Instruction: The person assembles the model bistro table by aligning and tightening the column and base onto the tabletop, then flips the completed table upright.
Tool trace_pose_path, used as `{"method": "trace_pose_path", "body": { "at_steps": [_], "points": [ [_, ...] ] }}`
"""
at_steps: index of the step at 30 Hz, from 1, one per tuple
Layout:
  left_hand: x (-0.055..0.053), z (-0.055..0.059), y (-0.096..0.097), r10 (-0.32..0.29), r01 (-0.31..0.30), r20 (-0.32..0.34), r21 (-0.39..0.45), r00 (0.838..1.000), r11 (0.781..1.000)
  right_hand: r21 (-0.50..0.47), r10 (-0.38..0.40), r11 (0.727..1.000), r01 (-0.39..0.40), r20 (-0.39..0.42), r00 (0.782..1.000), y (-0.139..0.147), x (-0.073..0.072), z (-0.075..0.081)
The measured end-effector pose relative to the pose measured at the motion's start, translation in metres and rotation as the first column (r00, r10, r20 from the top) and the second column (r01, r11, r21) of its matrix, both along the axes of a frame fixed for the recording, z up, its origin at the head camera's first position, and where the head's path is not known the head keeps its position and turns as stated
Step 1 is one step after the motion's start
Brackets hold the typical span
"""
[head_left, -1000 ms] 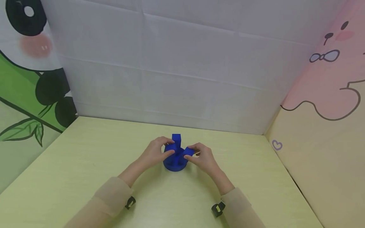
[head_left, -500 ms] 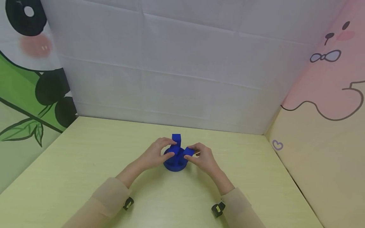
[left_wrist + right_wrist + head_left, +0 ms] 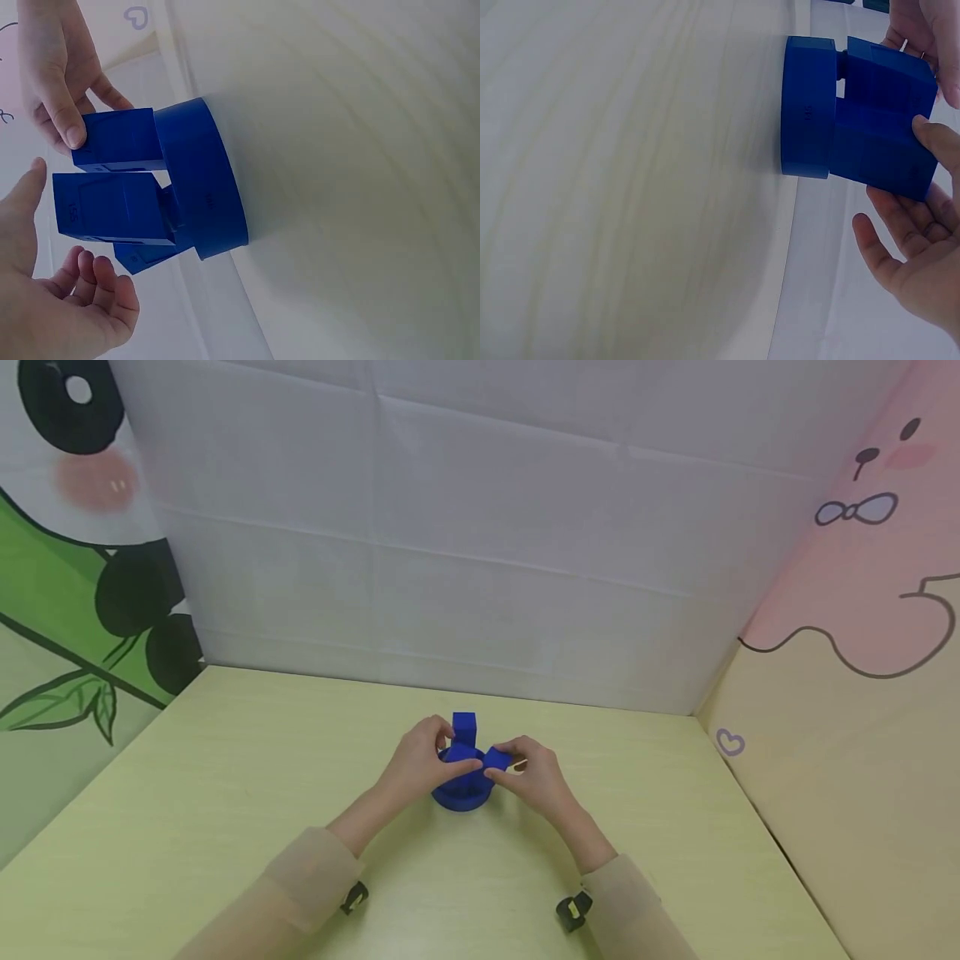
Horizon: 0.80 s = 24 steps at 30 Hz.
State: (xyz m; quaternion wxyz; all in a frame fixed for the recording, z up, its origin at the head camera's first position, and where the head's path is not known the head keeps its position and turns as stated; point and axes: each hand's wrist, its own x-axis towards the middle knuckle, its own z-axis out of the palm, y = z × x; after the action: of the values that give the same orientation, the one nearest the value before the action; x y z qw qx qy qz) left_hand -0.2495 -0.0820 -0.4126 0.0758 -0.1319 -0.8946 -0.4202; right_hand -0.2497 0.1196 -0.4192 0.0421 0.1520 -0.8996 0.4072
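A round blue base [image 3: 461, 802] sits on the table and bears several blue rectangular blocks. One block [image 3: 464, 727] stands upright at the back. My right hand [image 3: 536, 777] pinches the right-hand block [image 3: 496, 759] between thumb and fingers; in the right wrist view this block [image 3: 881, 154] meets the base. My left hand [image 3: 420, 760] is around the front-left block [image 3: 459, 752], thumb stretched out and fingers loosely bent. The left wrist view shows a gap between those fingers [image 3: 105, 281] and this block [image 3: 112, 210], which carries faint marks on its end.
A pale wood-grain table [image 3: 300, 735] lies under everything. White sheeting [image 3: 480, 527] rises behind it. Printed cartoon panels stand at the left [image 3: 60, 610] and right [image 3: 840, 693]. Small black devices hang at both sleeve cuffs.
My left hand's thumb has moved to the right across the front-left block, and its fingers have drawn back from it. That block has shifted slightly to the right. The right hand stays put.
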Motion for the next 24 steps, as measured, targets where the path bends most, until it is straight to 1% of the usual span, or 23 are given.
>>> {"method": "trace_pose_path", "body": {
  "at_steps": [5, 9, 16, 18, 20, 24],
  "points": [
    [0.002, -0.001, 0.001, 0.006, -0.006, 0.013, 0.004, 1.000, 1.000, -0.001, -0.001, 1.000, 0.001, -0.001, 1.000, 0.002, 0.001, 0.001],
    [0.003, 0.001, 0.000, -0.009, 0.009, 0.018, 0.004, 1.000, 1.000, -0.010, 0.003, 1.000, -0.003, -0.002, 1.000, 0.003, 0.002, 0.003],
    [0.004, 0.003, -0.007, -0.045, 0.044, -0.014, -0.039, 0.999, 0.998, -0.020, 0.009, 1.000, -0.010, -0.012, 1.000, 0.005, 0.002, 0.002],
    [0.004, 0.002, -0.010, -0.063, 0.061, -0.034, -0.050, 0.997, 0.997, -0.018, 0.016, 1.000, -0.016, -0.023, 1.000, 0.005, 0.001, 0.001],
    [0.005, 0.001, -0.014, -0.097, 0.094, -0.063, -0.057, 0.993, 0.994, -0.021, 0.019, 1.000, -0.020, -0.026, 0.999, 0.005, 0.001, 0.000],
    [0.004, -0.001, -0.022, -0.189, 0.180, -0.118, -0.083, 0.975, 0.980, -0.035, 0.021, 0.999, -0.022, -0.017, 1.000, 0.006, 0.002, 0.001]
  ]
}}
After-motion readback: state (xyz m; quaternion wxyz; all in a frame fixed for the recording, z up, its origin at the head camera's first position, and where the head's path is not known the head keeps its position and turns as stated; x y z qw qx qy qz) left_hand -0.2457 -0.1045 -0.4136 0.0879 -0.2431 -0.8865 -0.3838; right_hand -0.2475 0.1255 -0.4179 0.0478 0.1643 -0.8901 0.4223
